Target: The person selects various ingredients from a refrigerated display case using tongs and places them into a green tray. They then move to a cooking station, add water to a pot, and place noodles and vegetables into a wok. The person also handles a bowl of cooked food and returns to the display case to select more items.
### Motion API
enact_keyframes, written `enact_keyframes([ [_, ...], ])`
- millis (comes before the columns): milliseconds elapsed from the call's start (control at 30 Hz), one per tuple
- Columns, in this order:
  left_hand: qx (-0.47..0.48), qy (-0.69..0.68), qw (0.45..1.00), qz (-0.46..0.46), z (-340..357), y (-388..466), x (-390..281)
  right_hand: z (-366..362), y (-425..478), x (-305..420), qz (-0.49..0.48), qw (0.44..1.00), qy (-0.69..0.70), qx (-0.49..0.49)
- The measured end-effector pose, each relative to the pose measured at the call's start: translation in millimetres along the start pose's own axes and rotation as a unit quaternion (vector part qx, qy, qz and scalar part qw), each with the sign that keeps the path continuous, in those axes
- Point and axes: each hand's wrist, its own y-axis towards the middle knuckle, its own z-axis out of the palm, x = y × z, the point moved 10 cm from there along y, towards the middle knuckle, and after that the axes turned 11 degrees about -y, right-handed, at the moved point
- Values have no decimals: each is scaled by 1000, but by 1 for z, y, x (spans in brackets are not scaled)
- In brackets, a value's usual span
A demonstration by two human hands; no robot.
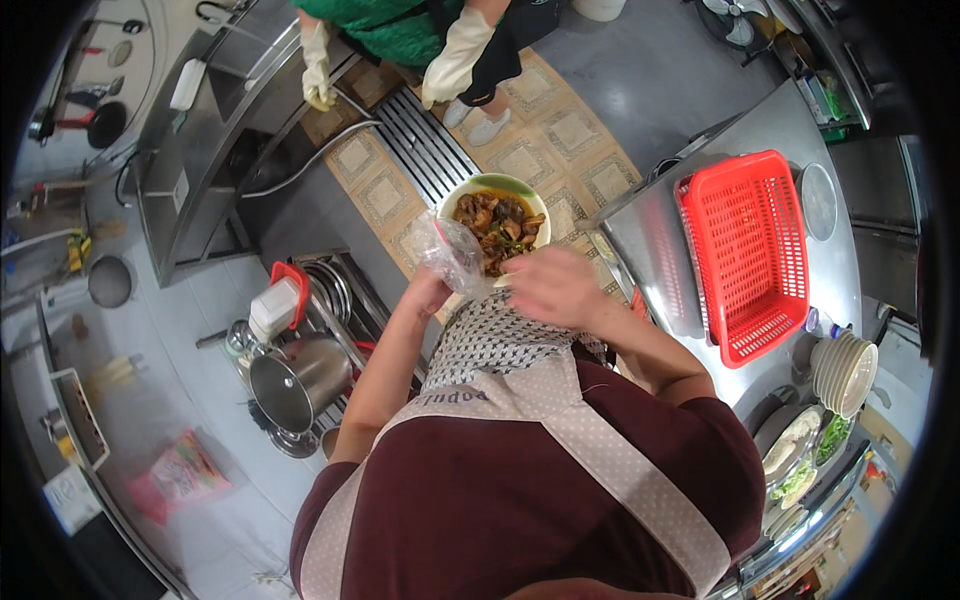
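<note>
A green-and-white bowl (534,196) with dark braised pieces in brown sauce (501,221) is in front of my body, above the floor. My left hand (430,291) is at its near left side, closed on a crumpled clear plastic bag (450,253) that overlaps the bowl's left edge. My right hand (553,286) is at the near right rim, blurred, with its fingers bent; a small pale thing shows at the fingertips. What supports the bowl is hidden, and whether my right hand grips the rim cannot be told.
A co-worker's gloved hands (459,64) are beyond the floor drain grate (420,142). To the right, a steel counter (637,217) holds a red plastic basket (716,255) and stacked bowls (844,373). A steel pot (300,382) is at left; a hose (300,176) crosses the floor.
</note>
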Motion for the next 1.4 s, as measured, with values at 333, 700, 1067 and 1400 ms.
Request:
enact_keyframes([
  [333, 38, 105, 987, -117, 81, 147, -77, 61, -29, -243, 579, 592, 558, -51],
  [700, 180, 33, 972, -150, 213, 325, -139, 38, -16, -365, 559, 529, 590, -245],
  [1067, 108, -184, 962, -171, 279, 502, -180, -42, 24, -599, 501, 479, 642, -328],
  [1400, -25, -344, 938, 16, 261, 601, -246, -92, 42, -917, 613, 462, 553, -325],
])
